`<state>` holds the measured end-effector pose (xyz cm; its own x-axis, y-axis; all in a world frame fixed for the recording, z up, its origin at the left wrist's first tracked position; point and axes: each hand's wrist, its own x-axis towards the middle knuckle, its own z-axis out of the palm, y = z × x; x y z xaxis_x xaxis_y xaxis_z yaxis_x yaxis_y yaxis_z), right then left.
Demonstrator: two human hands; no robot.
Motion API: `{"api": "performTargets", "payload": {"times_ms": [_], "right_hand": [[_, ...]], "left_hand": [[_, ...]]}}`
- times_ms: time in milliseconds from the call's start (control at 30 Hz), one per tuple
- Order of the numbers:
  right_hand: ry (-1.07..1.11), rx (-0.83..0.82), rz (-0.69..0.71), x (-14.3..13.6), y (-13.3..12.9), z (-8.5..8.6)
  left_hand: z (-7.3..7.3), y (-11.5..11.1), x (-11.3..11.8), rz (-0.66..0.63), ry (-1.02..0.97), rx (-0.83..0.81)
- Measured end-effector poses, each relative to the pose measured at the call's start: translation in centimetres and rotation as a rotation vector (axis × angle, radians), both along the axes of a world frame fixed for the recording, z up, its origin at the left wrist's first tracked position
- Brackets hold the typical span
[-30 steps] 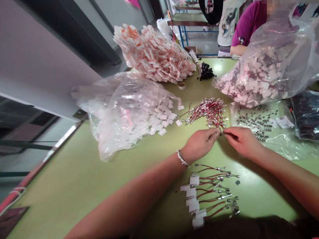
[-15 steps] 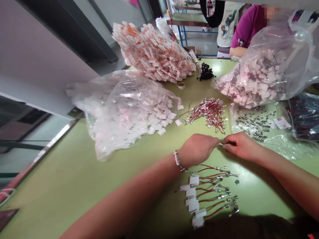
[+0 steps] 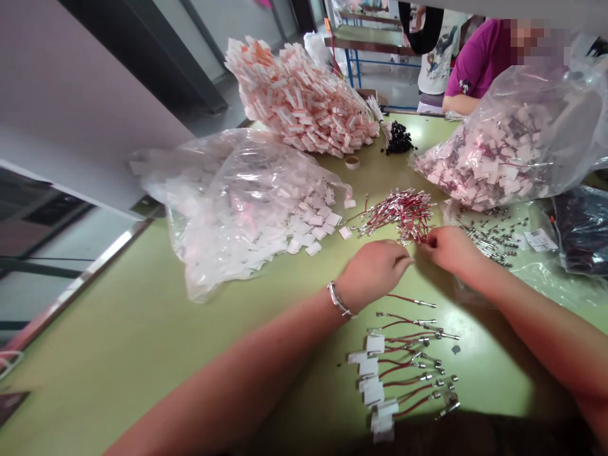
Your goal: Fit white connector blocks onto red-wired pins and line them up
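My right hand (image 3: 449, 247) reaches to the near edge of a pile of short red wires (image 3: 396, 212) with silver metal ends. Its thumb and forefinger are closed on a red wire there. Just left of it, my left hand (image 3: 375, 272) hovers over the table with its fingertips pinched together; anything inside them is too small to name. Below the hands lies a red wire with a slim silver end (image 3: 422, 303). More such wires form a column toward me, several with white connector housings (image 3: 373, 389) on their left ends.
A clear bag of white housings (image 3: 228, 209) spills at left. Behind are a heap of white-and-orange pieces (image 3: 304, 101), black-tipped leads (image 3: 399, 138) and a tape roll (image 3: 352, 163). On the right are another full bag (image 3: 508, 152) and loose metal parts (image 3: 489, 240). A person (image 3: 479, 63) sits opposite.
My hands have come apart from the small silver piece between them. A red wire now lies at the top of the column. My right hand has moved up to the wire pile.
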<state>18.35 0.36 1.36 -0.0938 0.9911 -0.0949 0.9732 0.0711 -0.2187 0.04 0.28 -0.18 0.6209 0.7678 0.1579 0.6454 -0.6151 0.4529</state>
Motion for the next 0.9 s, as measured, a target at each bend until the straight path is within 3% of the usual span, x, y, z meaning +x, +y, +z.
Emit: {"api": "performTargets", "payload": {"times_ms": [67, 233, 333, 433, 533, 667, 767, 900], "right_hand": [[0.049, -0.019, -0.008, 0.8, -1.0, 0.5], [0.252, -0.036, 0.056, 0.5, -4.8, 0.3], [0.377, -0.096, 0.063, 0.6, -5.5, 0.0], [0.344, -0.043, 0.047, 3.1, -3.9, 0.3], [0.054, 0.204, 0.112, 6.9, -1.5, 0.5], [-0.210, 0.174, 0.283, 9.1, 0.2, -0.6], [-0.357, 0.207, 0.270, 8.6, 0.0, -1.4], [-0.352, 0.282, 0.158, 7.7, -0.7, -0.7]], "left_hand": [[-0.6, 0.3, 0.2, -0.021, -0.119, 0.072], [-1.6, -0.3, 1.1, -0.329, -0.126, 0.123], [-1.9, -0.4, 0.9, -0.340, -0.093, 0.109], [-1.7, 0.0, 0.4, -0.254, -0.152, 0.153], [-1.4, 0.8, 0.1, -0.035, -0.286, 0.142], [-1.5, 1.8, 0.0, 0.259, -0.564, -0.214], [-1.8, 2.0, -0.1, 0.307, -0.653, -0.413], [-1.3, 1.6, 0.0, 0.260, -0.579, -0.414]]}}
